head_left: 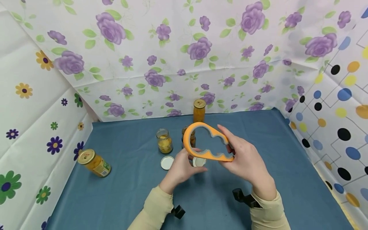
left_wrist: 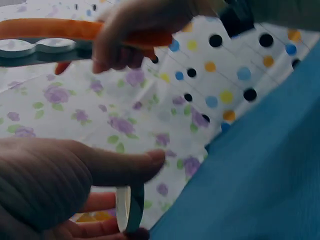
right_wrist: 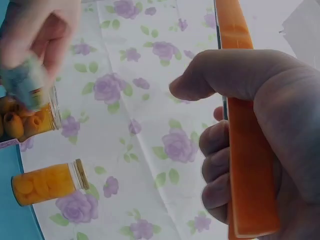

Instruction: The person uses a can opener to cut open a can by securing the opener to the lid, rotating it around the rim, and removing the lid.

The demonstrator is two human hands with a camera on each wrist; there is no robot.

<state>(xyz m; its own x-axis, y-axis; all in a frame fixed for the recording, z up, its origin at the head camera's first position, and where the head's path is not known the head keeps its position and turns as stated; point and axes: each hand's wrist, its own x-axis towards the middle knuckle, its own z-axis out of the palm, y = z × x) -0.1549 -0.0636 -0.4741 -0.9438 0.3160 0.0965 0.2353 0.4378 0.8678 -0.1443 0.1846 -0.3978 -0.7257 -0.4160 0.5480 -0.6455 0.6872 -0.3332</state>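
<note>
My left hand (head_left: 182, 167) pinches a jar lid (head_left: 199, 162) between thumb and fingers, its white inside showing in the head view. In the left wrist view the same lid (left_wrist: 131, 207) appears edge-on. An orange jar opener (head_left: 187, 140) with a grey scalloped inner edge is gripped by its handles in my right hand (head_left: 244, 156), raised above the table. Behind the opener and partly hidden stands a jar (head_left: 193, 139); the right wrist view shows olive-like pieces (right_wrist: 17, 125) in it. An uncapped glass jar (head_left: 164, 142) with yellow pieces stands left of it.
Another lid (head_left: 167, 163) lies white side up in front of the uncapped jar. A capped jar (head_left: 199, 111) stands at the back edge of the blue tablecloth (head_left: 129, 191), and a labelled capped jar (head_left: 95, 163) at the left. Patterned cloth walls (head_left: 153, 78) enclose the table's back and sides.
</note>
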